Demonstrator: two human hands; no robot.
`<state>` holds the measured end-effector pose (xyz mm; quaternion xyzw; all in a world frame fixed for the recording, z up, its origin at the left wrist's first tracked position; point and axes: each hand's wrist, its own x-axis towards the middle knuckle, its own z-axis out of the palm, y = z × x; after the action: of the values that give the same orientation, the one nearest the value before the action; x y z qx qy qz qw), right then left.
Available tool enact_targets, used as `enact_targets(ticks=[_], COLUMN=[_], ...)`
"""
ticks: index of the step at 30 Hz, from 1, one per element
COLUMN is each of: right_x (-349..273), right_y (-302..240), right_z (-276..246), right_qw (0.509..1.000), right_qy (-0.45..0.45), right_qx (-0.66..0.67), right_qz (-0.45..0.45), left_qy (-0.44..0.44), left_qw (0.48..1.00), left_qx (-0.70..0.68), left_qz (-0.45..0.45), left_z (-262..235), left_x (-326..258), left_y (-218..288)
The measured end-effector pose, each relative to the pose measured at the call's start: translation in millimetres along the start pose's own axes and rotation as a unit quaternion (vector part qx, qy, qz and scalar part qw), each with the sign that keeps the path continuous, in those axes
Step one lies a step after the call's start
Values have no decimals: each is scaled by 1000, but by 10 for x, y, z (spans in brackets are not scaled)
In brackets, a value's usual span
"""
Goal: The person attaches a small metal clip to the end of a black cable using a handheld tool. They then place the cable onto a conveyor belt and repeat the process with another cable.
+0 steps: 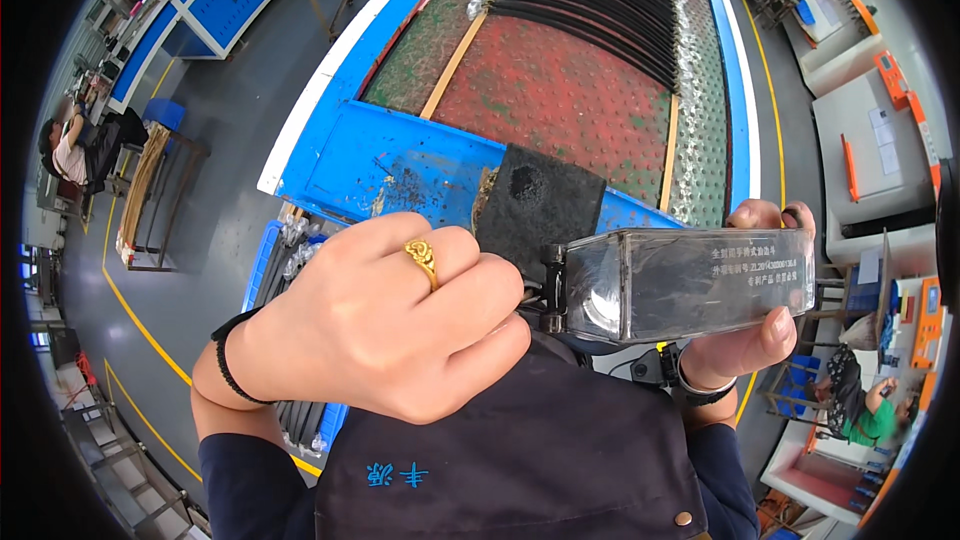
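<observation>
My right hand (740,352) grips a long transparent plastic box (685,285) from its far and near sides, fingertips showing beyond the upper edge and the thumb along the front. Grey-black smudges darken the box's inside. A small black clip (553,280) sits at its left end. My left hand (385,315), with a gold ring and a black bracelet, is closed right beside that clip. Whatever its fingers hold, if anything, is hidden behind them. Beyond the hands, a dark stained pad (540,198) lies over the worktable's near edge.
Ahead stands a blue-edged worktable (415,165) with a worn red-green top. Many thin black cables (595,0) lie across it over wooden strips. A blue crate (262,265) with cables is below my left arm. People sit at both sides.
</observation>
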<state>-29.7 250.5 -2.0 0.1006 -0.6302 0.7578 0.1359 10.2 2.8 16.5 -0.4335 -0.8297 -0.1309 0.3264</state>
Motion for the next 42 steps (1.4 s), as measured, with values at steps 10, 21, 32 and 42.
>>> enact_targets(ticks=[10,21,32,42], right_x=[31,-111,70,27], right_y=[27,-17,41,82], right_z=[-60,-79,-267,-198], right_qw=[1000,999,988,994], right_qy=[-6,25,66,19], right_qx=[-5,-20,139,104], right_qz=[3,-38,-14,-12], left_qy=[-12,-23,-26,-35], left_qw=[1000,996,995,997], left_qx=[10,-65,-68,-33], left_qz=[0,-61,-65,-59], left_z=[6,15,-18,-4], left_x=[1,35,-10,11], left_y=[1,-16,-27,-5])
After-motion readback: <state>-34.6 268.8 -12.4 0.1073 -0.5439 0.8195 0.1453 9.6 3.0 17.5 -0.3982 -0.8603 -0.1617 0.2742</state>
